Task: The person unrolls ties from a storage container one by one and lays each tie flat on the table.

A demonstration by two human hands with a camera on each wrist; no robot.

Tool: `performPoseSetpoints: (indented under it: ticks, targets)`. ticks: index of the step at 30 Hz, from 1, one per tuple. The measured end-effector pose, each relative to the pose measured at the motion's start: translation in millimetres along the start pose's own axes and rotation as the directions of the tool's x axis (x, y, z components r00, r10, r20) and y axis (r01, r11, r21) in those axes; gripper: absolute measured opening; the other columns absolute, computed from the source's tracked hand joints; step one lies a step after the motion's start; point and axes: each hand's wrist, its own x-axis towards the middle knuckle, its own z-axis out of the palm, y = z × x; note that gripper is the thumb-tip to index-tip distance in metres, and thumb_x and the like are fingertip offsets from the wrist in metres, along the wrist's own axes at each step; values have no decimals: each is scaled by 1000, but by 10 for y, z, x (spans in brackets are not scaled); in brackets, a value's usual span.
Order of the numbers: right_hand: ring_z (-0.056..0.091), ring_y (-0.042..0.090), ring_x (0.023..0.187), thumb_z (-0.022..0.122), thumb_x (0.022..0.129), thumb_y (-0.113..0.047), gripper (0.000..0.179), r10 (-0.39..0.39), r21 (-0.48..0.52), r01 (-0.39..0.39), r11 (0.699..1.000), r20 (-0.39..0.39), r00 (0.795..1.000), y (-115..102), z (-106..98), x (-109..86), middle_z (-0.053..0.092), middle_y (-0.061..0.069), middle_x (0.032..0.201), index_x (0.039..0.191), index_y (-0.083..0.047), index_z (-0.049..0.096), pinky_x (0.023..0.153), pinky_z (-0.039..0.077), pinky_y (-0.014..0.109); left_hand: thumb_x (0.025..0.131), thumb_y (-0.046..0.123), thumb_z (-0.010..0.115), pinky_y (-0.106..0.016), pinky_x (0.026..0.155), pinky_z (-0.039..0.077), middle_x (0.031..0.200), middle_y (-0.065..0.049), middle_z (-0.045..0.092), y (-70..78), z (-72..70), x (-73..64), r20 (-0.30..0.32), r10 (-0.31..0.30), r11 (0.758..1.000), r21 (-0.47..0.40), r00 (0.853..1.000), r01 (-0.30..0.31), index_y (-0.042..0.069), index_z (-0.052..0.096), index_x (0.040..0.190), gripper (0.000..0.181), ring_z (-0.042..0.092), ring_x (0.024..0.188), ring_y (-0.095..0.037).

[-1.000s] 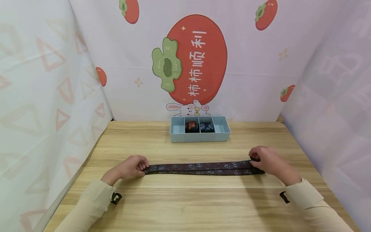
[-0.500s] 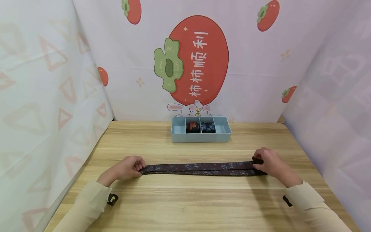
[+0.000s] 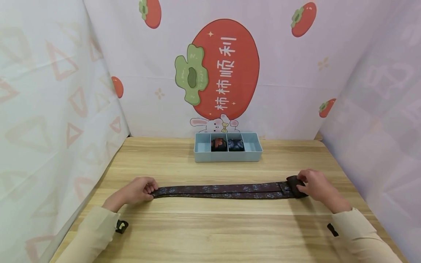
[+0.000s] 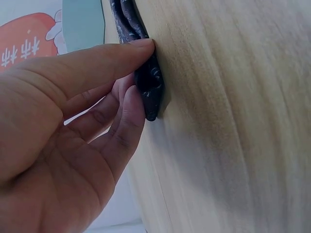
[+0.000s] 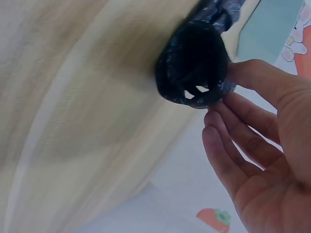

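Observation:
A dark necktie (image 3: 210, 189) with blue flowers lies stretched sideways across the table, in two layers side by side. At its left end my left hand (image 3: 138, 190) pinches the cloth between thumb and fingers; the left wrist view shows the folded tip of the necktie (image 4: 148, 92) just past the thumb. The right end is curled over into a loop, which my right hand (image 3: 320, 188) pinches at its edge. Seen in the right wrist view, the looped necktie (image 5: 167, 73) forms an open ring, with thumb and fingertips on its rim.
A light blue divided box (image 3: 227, 157) stands at the back of the wooden table (image 3: 210, 233). Its two middle compartments hold a dark roll with red (image 3: 218, 144) and a dark blue patterned roll (image 3: 235, 144). Printed cloth (image 3: 276, 106) hangs behind and at both sides.
Both hands have moved outward, the left one to the left and the right one to the right. More of the curled right end of the necktie now shows. The box stays put.

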Motion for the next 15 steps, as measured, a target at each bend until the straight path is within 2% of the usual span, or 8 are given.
performPoseSetpoints:
  ticks: [7, 15]
  targets:
    - [70, 29, 82, 86, 82, -5, 22, -30, 1, 30, 1000, 3, 1000, -61, -37, 49, 73, 15, 91, 97, 5, 73, 74, 61, 49, 84, -5, 83, -25, 73, 54, 94, -3, 64, 30, -19, -12, 8, -15, 1000, 3, 1000, 15, 6, 68, 101, 26, 58, 86, -14]
    - [65, 16, 78, 86, 82, -2, 19, -119, 26, 118, 993, 42, 992, -283, -29, 130, 72, 6, 87, 97, 1, 74, 68, 58, 36, 83, -6, 83, -24, 73, 52, 93, -4, 63, 84, -34, -13, 8, -33, 999, -2, 999, 33, 5, 68, 101, 25, 57, 86, -15]
